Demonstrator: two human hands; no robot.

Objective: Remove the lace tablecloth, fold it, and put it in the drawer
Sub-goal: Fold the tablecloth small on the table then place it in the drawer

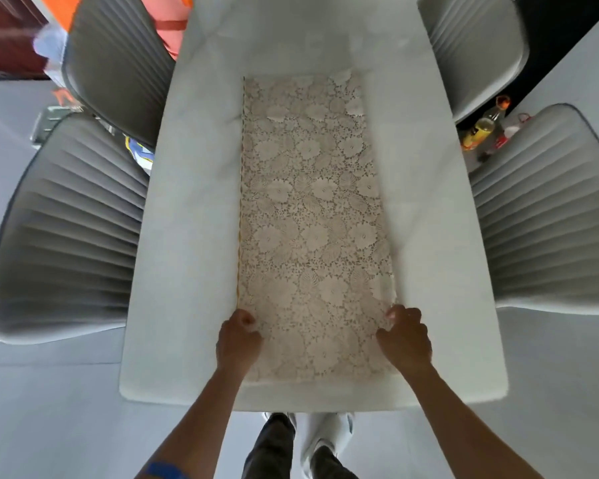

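Both hands, left (238, 340) and right (406, 337), pinching the lace tablecloth's (312, 219) near corners on the white table (187, 236), grey chairs (73, 229) flanking.

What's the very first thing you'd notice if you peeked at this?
A long cream lace tablecloth with flowers, folded into a narrow strip, runs down the middle of the white table. The left hand and right hand pinch its near corners. Grey ribbed chairs stand along both sides.

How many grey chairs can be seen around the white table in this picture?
4. Two on the table's left: near chair and far chair. Two on its right: near chair and far chair. More may be hidden beyond the frame.
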